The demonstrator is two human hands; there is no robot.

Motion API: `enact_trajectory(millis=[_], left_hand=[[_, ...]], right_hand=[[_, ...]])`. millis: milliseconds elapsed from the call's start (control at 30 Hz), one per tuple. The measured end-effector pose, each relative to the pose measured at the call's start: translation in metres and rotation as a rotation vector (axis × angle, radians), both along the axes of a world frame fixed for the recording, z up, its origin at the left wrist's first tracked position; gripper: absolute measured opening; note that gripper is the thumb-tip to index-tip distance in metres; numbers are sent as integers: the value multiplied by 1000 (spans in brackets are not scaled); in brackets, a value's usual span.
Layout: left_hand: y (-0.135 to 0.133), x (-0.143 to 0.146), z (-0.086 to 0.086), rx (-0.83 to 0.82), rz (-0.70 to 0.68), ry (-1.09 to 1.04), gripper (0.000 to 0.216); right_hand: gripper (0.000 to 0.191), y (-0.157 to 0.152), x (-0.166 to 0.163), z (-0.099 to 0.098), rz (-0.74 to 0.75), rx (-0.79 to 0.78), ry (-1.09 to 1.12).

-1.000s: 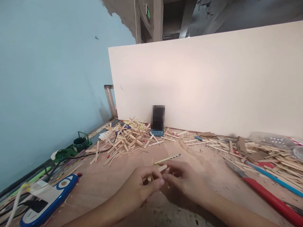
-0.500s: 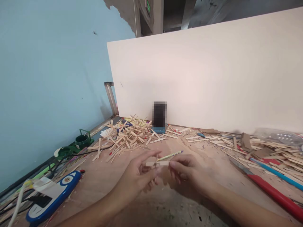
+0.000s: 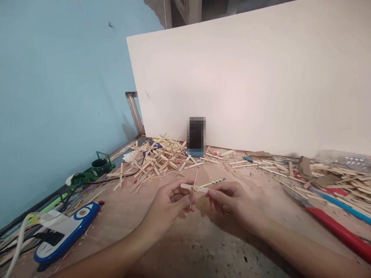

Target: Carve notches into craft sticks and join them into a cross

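Note:
Over the middle of the table, a small cross of wood is held between both hands. It has a flat, propeller-shaped craft stick [image 3: 187, 187] and a thin round stick [image 3: 196, 175] crossing it near its middle. My left hand [image 3: 172, 200] is closed on the thin stick below the crossing, thumb against fingers. With thumb and fingers, my right hand [image 3: 232, 197] pinches the right end of the craft stick. Just behind them lies a yellow patterned pencil [image 3: 214, 182]. Whether the two sticks are joined is too small to tell.
A pile of crossed wooden sticks [image 3: 162, 160] lies at the back left, beside a pixelated dark upright object [image 3: 196, 133]. Loose sticks and a red-handled knife [image 3: 333, 224] are on the right. On the left are a blue-and-white power strip [image 3: 68, 235] and green holders [image 3: 100, 166].
The craft stick has gone from nearly level to tilted, its left end higher. More of the thin stick now shows above it. Both hands keep their hold, and the camera view has shifted slightly.

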State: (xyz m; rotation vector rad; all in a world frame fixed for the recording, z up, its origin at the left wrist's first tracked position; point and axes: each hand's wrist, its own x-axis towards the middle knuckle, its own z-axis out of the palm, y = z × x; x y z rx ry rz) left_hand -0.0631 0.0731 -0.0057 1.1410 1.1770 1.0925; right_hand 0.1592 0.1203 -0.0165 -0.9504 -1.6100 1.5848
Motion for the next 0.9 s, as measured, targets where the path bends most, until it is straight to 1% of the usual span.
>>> enact_trajectory(millis=[200, 400, 500, 600, 667, 800, 900], left_hand=[[0, -1, -1, 12, -19, 16, 66], [-2, -4, -2, 31, -50, 44, 45], [-3, -5, -3, 33, -63, 43, 40], [-4, -6, -2, 45, -58, 39, 37], [-3, -7, 0, 53, -66, 40, 37], [0, -9, 4, 55, -103, 42, 39], [1, -10, 4, 56, -114, 42, 36]], right_hand=[[58, -4, -3, 0, 54, 32, -67], [61, -5, 0, 3, 72, 93, -122], [57, -6, 0, 3, 73, 106, -131], [48, -8, -1, 4, 81, 72, -115], [46, -9, -2, 4, 95, 38, -98], [50, -9, -2, 3, 157, -33, -74], [54, -8, -1, 1, 195, -63, -61]])
